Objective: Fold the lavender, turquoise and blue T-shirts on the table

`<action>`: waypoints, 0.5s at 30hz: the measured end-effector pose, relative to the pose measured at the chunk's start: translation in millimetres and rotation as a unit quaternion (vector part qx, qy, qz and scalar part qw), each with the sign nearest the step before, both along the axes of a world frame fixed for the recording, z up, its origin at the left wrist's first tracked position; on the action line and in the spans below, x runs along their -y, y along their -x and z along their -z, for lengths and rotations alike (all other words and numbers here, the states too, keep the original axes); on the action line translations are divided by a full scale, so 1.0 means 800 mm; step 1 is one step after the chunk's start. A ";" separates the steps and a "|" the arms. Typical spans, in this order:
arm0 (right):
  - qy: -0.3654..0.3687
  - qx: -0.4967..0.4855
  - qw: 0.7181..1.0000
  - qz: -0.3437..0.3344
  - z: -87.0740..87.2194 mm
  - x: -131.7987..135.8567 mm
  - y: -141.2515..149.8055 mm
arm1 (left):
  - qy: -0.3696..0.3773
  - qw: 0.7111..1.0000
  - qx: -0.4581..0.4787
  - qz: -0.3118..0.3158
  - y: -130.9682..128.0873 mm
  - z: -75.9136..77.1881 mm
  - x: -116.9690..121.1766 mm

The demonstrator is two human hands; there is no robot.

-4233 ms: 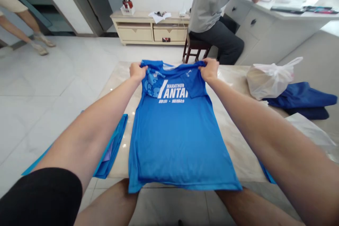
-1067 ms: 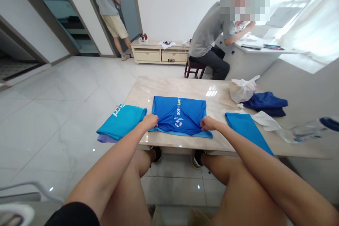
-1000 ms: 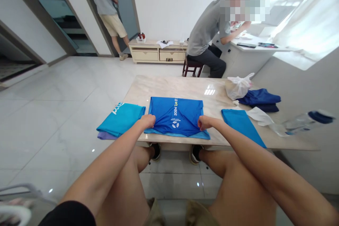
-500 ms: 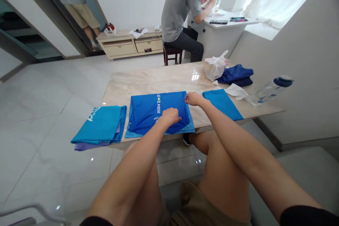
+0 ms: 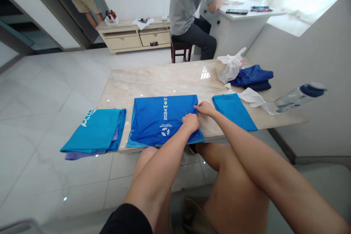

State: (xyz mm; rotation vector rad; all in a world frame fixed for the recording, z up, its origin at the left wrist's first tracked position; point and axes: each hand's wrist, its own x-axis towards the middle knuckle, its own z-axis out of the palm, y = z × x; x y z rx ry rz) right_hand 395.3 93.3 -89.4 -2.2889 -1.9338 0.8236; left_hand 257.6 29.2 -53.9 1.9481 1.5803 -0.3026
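two hands (image 5: 190,122), one blue shirt (image 5: 161,119), two teal shirts (image 5: 233,111), one plastic bottle (image 5: 298,97), one plastic bag (image 5: 229,66), two people (image 5: 186,3)

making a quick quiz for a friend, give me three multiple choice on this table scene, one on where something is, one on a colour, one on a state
1. Where is the white plastic bag?
A) on the floor
B) on the marble table, next to the dark blue clothes
C) on the low cabinet

2. What colour is the cap of the water bottle?
A) dark blue
B) red
C) white

3. How does the blue shirt under the left hand lie?
A) held up in the air
B) crumpled in a heap
C) folded flat

Answers:
1. B, the bag sits at the far side of the table beside the clothes.
2. A, the cap shows dark blue against the clear bottle.
3. C, the shirt lies as a flat rectangle on the table.
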 end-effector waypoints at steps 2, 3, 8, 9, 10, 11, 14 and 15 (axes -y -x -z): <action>0.004 -0.024 0.999 0.026 0.002 0.002 0.007 | 0.010 1.000 0.018 -0.011 0.003 -0.008 0.003; 0.008 -0.045 0.998 0.045 0.000 0.002 0.012 | 0.013 0.999 0.033 -0.016 0.006 -0.012 0.006; -0.012 -0.279 0.934 0.223 -0.029 0.005 0.045 | -0.036 0.991 0.105 -0.069 0.043 -0.027 0.018; -0.019 -0.321 0.913 0.250 -0.038 0.005 0.054 | -0.041 0.988 0.122 -0.086 0.057 -0.028 0.019; -0.025 -0.352 0.898 0.265 -0.046 0.005 0.063 | -0.035 0.983 0.145 -0.107 0.073 -0.029 0.019; -0.029 -0.371 0.889 0.268 -0.053 0.005 0.073 | -0.019 0.975 0.177 -0.134 0.091 -0.030 0.019; -0.036 -0.393 0.882 0.255 -0.071 0.003 0.108 | 0.060 0.913 0.330 -0.233 0.155 -0.029 0.018; -0.033 -0.401 0.880 0.251 -0.075 0.002 0.122 | 0.083 0.882 0.384 -0.261 0.178 -0.028 0.018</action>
